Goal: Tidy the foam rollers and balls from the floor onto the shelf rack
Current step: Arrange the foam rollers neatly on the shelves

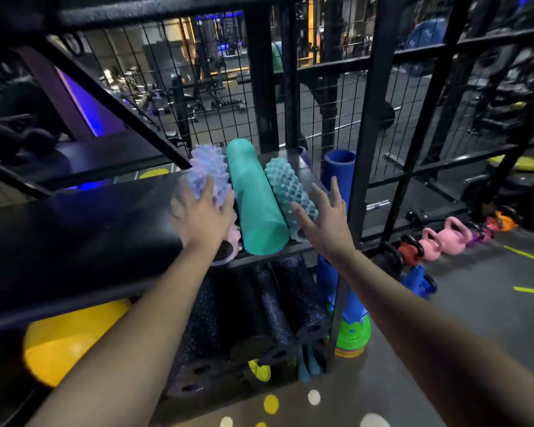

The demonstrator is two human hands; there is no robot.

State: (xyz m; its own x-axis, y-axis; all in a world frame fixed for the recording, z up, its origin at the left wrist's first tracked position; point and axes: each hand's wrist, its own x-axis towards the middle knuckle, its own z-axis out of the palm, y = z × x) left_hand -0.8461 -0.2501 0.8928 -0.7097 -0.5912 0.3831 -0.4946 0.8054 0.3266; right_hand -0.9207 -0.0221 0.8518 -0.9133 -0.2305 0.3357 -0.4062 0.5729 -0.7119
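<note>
Pressing down on a lilac spiked roller [208,167], the person's left hand [202,218] lies palm-down, fingers fairly straight over its rubbery knobs, not closed around it. That roller lies on the black metal shelf [74,235] of the rack, touching a smooth teal foam cylinder [256,198]. A teal knobbed roller [287,186] lies against the cylinder's other side. The right hand [324,223] is spread wide, holding nothing, fingertips at this roller's near end. Below, dark speckled foam rollers [278,309] lie stacked beside a glossy yellow ball [62,340]. Pink kettlebells [450,235] sit on the floor at right.
</note>
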